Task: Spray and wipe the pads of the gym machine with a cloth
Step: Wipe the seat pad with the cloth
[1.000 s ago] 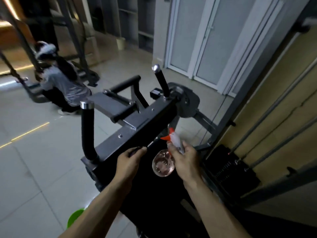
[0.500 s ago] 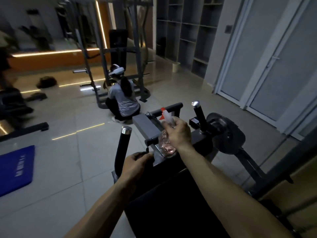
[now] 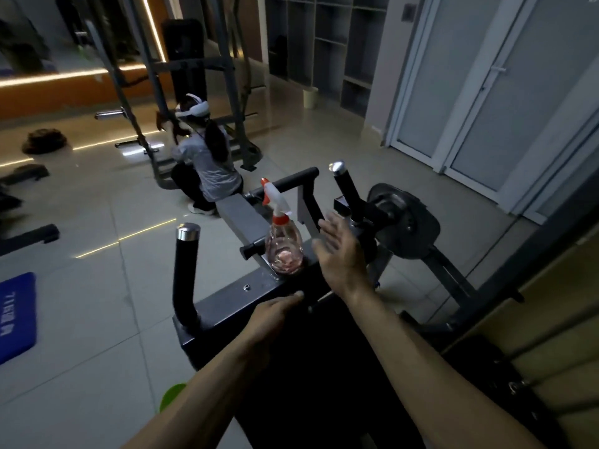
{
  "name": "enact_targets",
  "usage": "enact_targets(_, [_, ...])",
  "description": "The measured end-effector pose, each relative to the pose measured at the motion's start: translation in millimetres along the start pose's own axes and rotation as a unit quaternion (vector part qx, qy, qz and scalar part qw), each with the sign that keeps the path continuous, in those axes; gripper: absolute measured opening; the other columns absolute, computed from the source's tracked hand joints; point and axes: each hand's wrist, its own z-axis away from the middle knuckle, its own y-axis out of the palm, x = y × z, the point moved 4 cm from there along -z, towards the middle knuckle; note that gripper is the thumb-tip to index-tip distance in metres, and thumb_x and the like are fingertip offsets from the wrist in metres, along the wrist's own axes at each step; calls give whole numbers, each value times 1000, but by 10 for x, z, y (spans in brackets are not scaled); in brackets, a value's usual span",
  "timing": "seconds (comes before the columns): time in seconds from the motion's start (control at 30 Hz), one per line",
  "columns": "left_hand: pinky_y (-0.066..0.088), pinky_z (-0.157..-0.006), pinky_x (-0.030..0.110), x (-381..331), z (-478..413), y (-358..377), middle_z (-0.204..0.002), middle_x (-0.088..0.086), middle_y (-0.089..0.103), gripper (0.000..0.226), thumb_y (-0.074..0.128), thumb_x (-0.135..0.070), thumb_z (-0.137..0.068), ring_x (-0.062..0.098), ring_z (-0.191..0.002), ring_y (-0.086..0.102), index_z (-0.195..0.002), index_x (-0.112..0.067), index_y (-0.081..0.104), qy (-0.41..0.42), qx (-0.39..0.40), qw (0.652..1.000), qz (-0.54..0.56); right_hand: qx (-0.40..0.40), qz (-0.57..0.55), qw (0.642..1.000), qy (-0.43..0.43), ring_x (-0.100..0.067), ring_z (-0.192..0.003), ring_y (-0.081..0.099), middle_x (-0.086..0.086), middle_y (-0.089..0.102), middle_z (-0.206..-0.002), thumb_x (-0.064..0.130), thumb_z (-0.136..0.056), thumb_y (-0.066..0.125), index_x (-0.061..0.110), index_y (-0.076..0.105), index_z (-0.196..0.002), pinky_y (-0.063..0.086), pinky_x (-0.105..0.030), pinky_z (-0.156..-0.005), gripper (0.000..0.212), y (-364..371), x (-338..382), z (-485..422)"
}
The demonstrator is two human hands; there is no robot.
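Observation:
A clear spray bottle with an orange-and-white trigger head stands upright on the grey frame of the gym machine. My right hand hovers just right of the bottle, fingers spread, not touching it. My left hand lies curled on the top edge of the black back pad and grips what looks like a dark cloth; the cloth is hard to make out in the dim light. Two upright black handles rise on either side of the frame.
A person crouches at another rack on the tiled floor ahead. A blue mat lies at the left and a green object sits by the machine's base. White doors and the machine's guide rods fill the right.
My right hand has set the spray bottle down on the machine's frame and let go of it, then drawn back to the right. My left hand has stayed on the pad's top edge.

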Motion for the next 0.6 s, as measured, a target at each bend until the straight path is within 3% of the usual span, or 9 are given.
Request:
enact_targets(0.1, [59, -77, 38, 255, -261, 219, -109, 17, 76, 43, 61, -47, -99, 31, -98, 73, -113, -8, 74, -54, -52, 994, 81, -72, -7, 997, 30, 5, -118, 60, 15, 66, -129, 20, -103, 58, 28, 62, -135, 52, -33, -106, 33, -302, -468, 494])
enact_targets(0.23, [57, -94, 51, 737, -639, 621, -114, 17, 75, 55, 56, -60, -97, 36, -105, 71, -123, -13, 71, -98, -45, 993, 50, 9, -13, 992, 124, 9, -134, 47, 21, 55, -144, 44, -102, 59, 35, 61, -140, 39, -24, -114, 40, -224, -1262, 1150])
enact_targets(0.33, [54, -101, 49, 1218, -889, 894, -111, 15, 76, 59, 51, -65, -97, 32, -106, 71, -114, -13, 75, -151, -10, 988, -20, -67, -27, 977, 202, 7, -127, 53, 22, 59, -136, 30, -103, 61, 41, 61, -135, 44, -21, -108, 34, -230, -1878, 1461])
enact_targets(0.43, [52, -105, 45, 1714, -1173, 1019, -113, 9, 76, 61, 49, -66, -96, 27, -107, 72, -116, -15, 76, -195, 66, 970, -127, -146, -104, 927, 330, -4, -112, 65, 15, 70, -118, 15, -104, 60, 34, 68, -122, 53, -24, -98, 28, -342, -2622, 1595])
enact_targets(0.5, [50, -104, 33, 1873, -1372, 954, -117, 3, 74, 51, 56, -55, -99, 20, -109, 70, -126, -14, 71, -170, 94, 946, -258, -168, -167, 879, 414, -17, -112, 67, 2, 71, -121, 13, -103, 62, 23, 69, -127, 54, -33, -101, 27, -364, -3066, 1660])
enact_targets(0.53, [47, -102, 26, 2006, -1577, 892, -124, 0, 69, 50, 60, -50, -99, 17, -112, 66, -134, -16, 64, -140, 79, 922, -354, -179, -183, 853, 456, -21, -114, 65, -2, 70, -124, 15, -102, 63, 19, 67, -130, 52, -38, -104, 29, -338, -3373, 1701])
enact_targets(0.6, [42, -108, 25, 2122, -1975, 754, -146, 1, 55, 65, 69, -49, -93, 18, -129, 55, -149, -21, 49, -53, 32, 853, -518, -216, -195, 819, 495, -25, -116, 64, -5, 68, -126, 16, -101, 66, 18, 66, -129, 51, -45, -108, 28, -330, -3850, 1666])
